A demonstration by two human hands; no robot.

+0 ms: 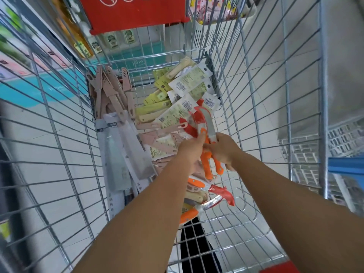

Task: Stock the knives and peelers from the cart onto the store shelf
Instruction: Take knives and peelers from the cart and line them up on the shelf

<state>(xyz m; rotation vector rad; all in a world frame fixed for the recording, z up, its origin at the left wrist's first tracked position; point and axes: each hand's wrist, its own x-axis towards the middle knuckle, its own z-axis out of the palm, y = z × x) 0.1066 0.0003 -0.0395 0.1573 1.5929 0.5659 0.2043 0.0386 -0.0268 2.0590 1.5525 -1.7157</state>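
Note:
Both my arms reach down into a wire shopping cart (246, 99) full of packaged knives. My right hand (224, 148) grips orange-handled knives (211, 164) with curved blades in red sleeves. My left hand (192, 148) presses fingers on the same bunch near the blades (202, 123). Pink sheathed knives (112, 91) stand at the far left of the cart. Yellow-handled knives in carded packs (177, 91) lie at the far end. Wide cleavers in clear packs (126, 150) lie along the left side. More orange knives (195, 211) rest near my forearms.
A red fabric panel (136, 12) hangs at the cart's far end. Store shelving with packaged goods (82, 46) runs along the left, blurred. A second wire cart with a blue handle (344, 166) stands at the right. The floor is pale tile.

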